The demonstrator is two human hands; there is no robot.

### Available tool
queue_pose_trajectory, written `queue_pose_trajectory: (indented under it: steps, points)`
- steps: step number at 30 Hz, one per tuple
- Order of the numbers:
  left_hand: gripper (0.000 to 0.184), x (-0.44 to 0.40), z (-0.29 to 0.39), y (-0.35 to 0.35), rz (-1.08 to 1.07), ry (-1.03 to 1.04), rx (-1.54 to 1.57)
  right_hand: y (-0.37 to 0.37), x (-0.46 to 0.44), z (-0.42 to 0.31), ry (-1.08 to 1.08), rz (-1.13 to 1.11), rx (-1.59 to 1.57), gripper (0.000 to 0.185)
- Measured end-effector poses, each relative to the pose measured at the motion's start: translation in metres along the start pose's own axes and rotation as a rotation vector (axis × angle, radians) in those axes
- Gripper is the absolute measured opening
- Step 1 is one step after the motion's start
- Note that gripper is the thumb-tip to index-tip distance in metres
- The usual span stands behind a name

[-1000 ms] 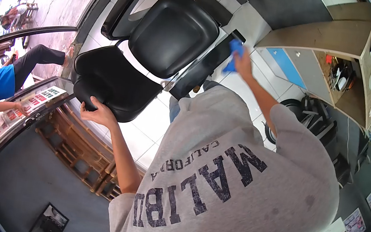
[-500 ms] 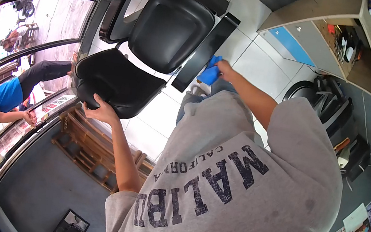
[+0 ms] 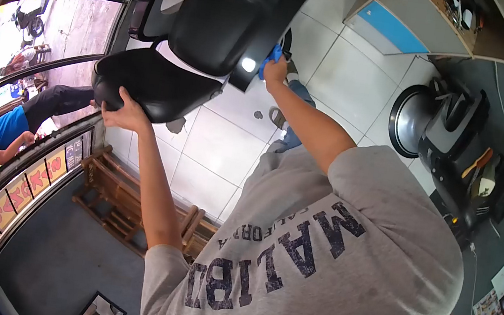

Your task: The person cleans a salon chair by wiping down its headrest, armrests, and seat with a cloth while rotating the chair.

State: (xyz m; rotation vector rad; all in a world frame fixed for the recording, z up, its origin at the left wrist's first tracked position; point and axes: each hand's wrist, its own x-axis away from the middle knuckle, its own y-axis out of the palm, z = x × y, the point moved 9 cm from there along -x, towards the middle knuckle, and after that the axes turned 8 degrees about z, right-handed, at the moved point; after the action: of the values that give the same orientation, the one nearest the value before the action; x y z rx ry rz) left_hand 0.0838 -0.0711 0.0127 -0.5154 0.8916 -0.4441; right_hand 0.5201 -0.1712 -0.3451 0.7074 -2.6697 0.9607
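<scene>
A black padded barber chair [image 3: 219, 21] stands in front of me. My left hand [image 3: 123, 112] grips the top edge of its backrest [image 3: 153, 82], with the thumb on the front face and the other fingers partly hidden. In my right hand [image 3: 275, 72] is a bunched blue cloth [image 3: 271, 56], held at the outer side of the near armrest [image 3: 272, 35]. The fingers wrap round the cloth, and part of it is out of sight behind the armrest.
To the right are a second chair [image 3: 454, 137] with a round metal base and a cabinet [image 3: 407, 18] with tools on it. A bamboo bench [image 3: 112, 192] lies below my left arm. Beyond the window, a person in a blue shirt [image 3: 1, 132] sits outside. Dark patches mark the tiled floor.
My right hand has moved left with the cloth, from above the armrest to its outer side. My left hand stays on the backrest. The view has shifted, and the chair appears higher.
</scene>
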Motion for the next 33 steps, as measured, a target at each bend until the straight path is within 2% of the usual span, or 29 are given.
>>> queue_pose_trajectory:
  steps: [3, 6, 9, 12, 14, 16, 19, 22, 24, 27, 28, 29, 30, 33]
  points:
    - [0.077, 0.002, -0.002, 0.002, -0.004, -0.022, 0.038, 0.011, 0.044, 0.043, 0.058, -0.658, -0.037, 0.041]
    - [0.073, 0.004, 0.003, -0.003, 0.007, -0.040, 0.096, -0.036, 0.096, 0.063, 0.225, -0.991, 0.102, 0.039]
    - [0.070, 0.005, 0.002, -0.004, 0.013, -0.027, 0.098, -0.080, 0.085, 0.080, 0.292, -0.822, 0.163, 0.040]
    - [0.066, 0.009, 0.004, -0.005, 0.012, -0.050, 0.082, -0.063, 0.024, 0.116, 0.265, -0.563, 0.213, 0.043]
    - [0.066, 0.011, 0.004, -0.008, 0.012, -0.061, 0.080, -0.055, -0.007, 0.091, 0.217, -0.504, 0.057, 0.046]
    - [0.065, 0.014, 0.008, -0.011, 0.007, -0.080, 0.091, -0.076, -0.009, 0.015, 0.108, -0.346, -0.089, 0.041]
    - [0.065, 0.017, 0.010, -0.012, 0.033, -0.059, 0.075, -0.039, -0.016, -0.032, -0.011, -0.323, -0.153, 0.045]
    - [0.063, 0.022, 0.014, -0.016, 0.019, -0.096, 0.048, -0.026, 0.014, -0.046, -0.141, -0.114, -0.096, 0.049]
    - [0.063, 0.025, 0.015, -0.016, -0.007, -0.130, 0.048, -0.021, 0.057, -0.029, -0.175, -0.094, 0.029, 0.050]
    - [0.062, 0.027, 0.019, -0.021, 0.037, -0.118, 0.052, -0.010, 0.111, 0.017, 0.036, -0.528, 0.144, 0.049]
    - [0.057, 0.028, 0.021, -0.023, 0.060, -0.055, -0.047, -0.001, 0.123, 0.045, 0.076, -0.710, 0.235, 0.048]
    - [0.053, 0.027, 0.023, -0.023, 0.082, 0.009, -0.146, 0.016, 0.128, 0.086, 0.111, -0.758, 0.242, 0.041]
    - [0.049, 0.027, 0.026, -0.023, 0.104, 0.073, -0.244, -0.014, 0.131, 0.070, 0.136, -0.782, 0.244, 0.041]
    - [0.036, 0.031, 0.056, -0.025, 0.123, 0.352, -0.209, -0.032, 0.098, 0.095, 0.262, -0.609, 0.198, 0.043]
